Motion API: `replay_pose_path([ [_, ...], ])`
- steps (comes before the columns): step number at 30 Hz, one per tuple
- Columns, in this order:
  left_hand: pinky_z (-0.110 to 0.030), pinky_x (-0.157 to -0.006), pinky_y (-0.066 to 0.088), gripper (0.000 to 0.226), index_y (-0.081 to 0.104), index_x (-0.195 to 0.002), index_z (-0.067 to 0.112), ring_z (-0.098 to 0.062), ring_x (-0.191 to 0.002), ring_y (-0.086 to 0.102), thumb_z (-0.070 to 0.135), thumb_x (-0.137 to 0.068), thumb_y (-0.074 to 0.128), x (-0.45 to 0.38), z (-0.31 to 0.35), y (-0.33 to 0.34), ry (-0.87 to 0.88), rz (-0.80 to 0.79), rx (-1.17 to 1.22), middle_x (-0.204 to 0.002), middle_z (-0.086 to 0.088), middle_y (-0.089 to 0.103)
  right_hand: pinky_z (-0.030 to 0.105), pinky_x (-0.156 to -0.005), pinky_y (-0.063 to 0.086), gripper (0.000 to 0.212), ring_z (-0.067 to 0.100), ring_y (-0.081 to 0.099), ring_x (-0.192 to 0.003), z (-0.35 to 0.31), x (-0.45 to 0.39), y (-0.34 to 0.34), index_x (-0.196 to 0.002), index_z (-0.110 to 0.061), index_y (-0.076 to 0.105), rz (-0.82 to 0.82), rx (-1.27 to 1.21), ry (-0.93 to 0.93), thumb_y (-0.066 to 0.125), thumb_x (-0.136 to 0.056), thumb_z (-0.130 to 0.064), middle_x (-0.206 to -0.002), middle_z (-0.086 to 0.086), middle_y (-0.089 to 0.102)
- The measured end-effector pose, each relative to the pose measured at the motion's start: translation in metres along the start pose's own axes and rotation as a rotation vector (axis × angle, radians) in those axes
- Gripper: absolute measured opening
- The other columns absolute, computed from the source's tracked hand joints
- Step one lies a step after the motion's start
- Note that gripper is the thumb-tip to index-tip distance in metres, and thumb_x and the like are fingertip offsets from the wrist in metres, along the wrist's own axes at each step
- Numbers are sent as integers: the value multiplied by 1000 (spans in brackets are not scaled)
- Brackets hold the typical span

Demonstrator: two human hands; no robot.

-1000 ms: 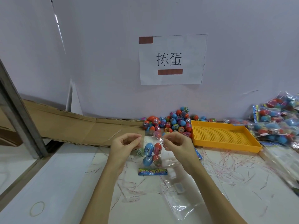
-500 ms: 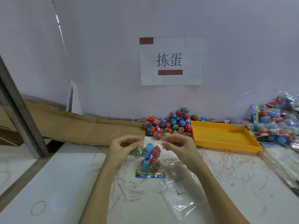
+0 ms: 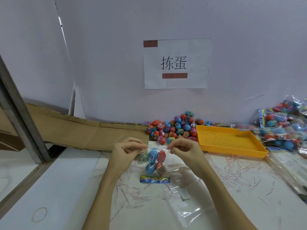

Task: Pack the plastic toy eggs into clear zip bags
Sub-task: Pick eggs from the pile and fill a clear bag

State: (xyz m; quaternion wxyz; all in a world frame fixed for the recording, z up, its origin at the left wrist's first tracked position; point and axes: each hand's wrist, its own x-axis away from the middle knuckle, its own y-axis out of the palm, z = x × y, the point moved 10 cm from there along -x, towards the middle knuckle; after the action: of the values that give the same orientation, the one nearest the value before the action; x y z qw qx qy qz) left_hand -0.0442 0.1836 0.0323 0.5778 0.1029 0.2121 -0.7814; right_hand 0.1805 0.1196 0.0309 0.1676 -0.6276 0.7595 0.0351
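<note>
Nearest, at 6 o'clock: empty clear flat plastic zip bags [image 3: 187, 211] lie on the white table top [image 3: 69, 188], w/ a thin rubber band ring [image 3: 39, 214] at 8 o'clock. Just beyond, a narrow multicolour printed card strip [image 3: 155, 179] lies flat.

Centre: left hand [image 3: 126, 151] and right hand [image 3: 183, 149] each pinch one top corner of a small clear zip bag [image 3: 154, 161], thumb against curled fingers, narrow grip. Bag hangs between them, clear of the table as far as can be judged. Inside: blue and red plastic toy eggs [image 3: 153, 157] w/ barcode stickers, approx. five, stacked.

Handling: film is soft, thin, slippery; it sags under the eggs. Eggs look light, hard, smooth, prone to roll. Hold the bag at the top edge by both corners, mouth up; a hold lower down would prob. tip the load out. Step in hand, judged: closing the zip. Whether the seal is shut cannot be told.

Farther, 12 o'clock: loose pile of blue and red toy eggs [image 3: 174, 128] against the wall. At 2 o'clock: orange perforated plastic tray [image 3: 232, 143]. At 3 o'clock: heap of filled clear bags [image 3: 285, 128]. At 10 o'clock: flattened brown cardboard sheet [image 3: 86, 130].
</note>
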Motion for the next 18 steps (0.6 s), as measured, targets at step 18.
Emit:
replay_pose_path([
  [18,-25,-84,61,18,79,-100,21,-11,-93,73,12,-85,83,3,0,16,-82,-26,-11,-98,7,77,28,-81,61,12,16,74,-90,3,-2,-2,-100,-13,77,54,-4,51,69,-94,-7,-94,-1,77],
])
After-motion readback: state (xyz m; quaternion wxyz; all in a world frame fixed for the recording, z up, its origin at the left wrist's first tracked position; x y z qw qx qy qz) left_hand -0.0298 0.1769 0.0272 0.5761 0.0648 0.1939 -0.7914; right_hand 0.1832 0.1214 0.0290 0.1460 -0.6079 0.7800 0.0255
